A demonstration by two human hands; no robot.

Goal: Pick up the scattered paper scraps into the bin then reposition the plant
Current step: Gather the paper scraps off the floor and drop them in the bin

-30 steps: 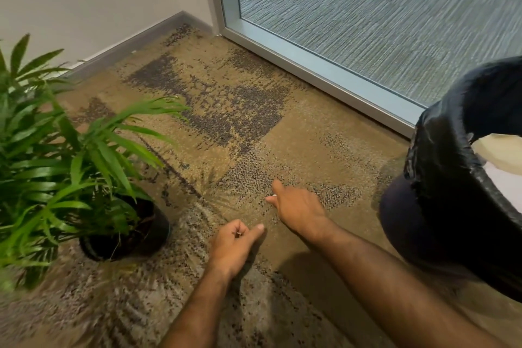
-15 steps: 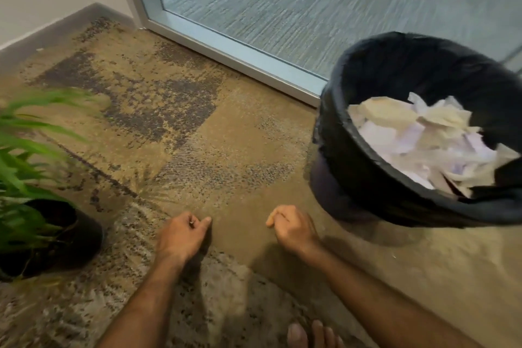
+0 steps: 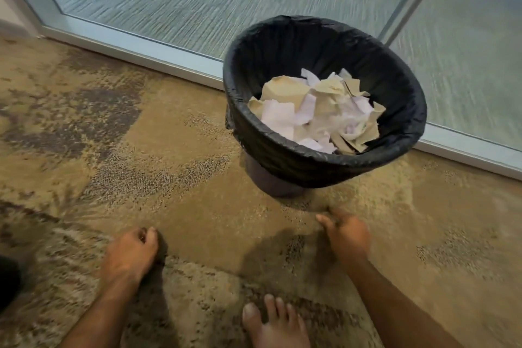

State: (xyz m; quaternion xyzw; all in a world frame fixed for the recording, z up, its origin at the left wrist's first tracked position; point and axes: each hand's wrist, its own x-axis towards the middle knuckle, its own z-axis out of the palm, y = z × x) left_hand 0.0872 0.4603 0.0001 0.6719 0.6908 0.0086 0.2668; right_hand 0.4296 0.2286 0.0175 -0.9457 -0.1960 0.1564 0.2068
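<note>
Head view looks down on a patterned tan and grey carpet (image 3: 175, 133) where one bin (image 3: 285, 161) stands near a glass wall's metal frame (image 3: 135, 45). One bin, one heap of paper, two hands and one bare foot are in sight. The bin is round, lined with a glossy black bag folded over its rim, and its darker base shows under the bag's hem. Inside lies a pile of paper scraps (image 3: 319, 110), crumpled and torn, some white and some cream; they overlap too much to count, though there are clearly more than a dozen. They fill the bottom of the bin and stay below the rim. No loose scraps can be made out on the carpet within the frame. The left hand (image 3: 128, 256) is low over the carpet at lower left, fingers curled into a loose fist with the thumb against them; whether it pinches anything I cannot tell. The right hand (image 3: 346, 237) is just in front of the bin's base, blurred, its fingers bent downward to the carpet, and it seems empty, though the blur makes that uncertain. The foot (image 3: 271, 325) shows its toes at the bottom edge between the two forearms. A dark shape (image 3: 8, 282) sits at the left edge, too cropped to identify.
</note>
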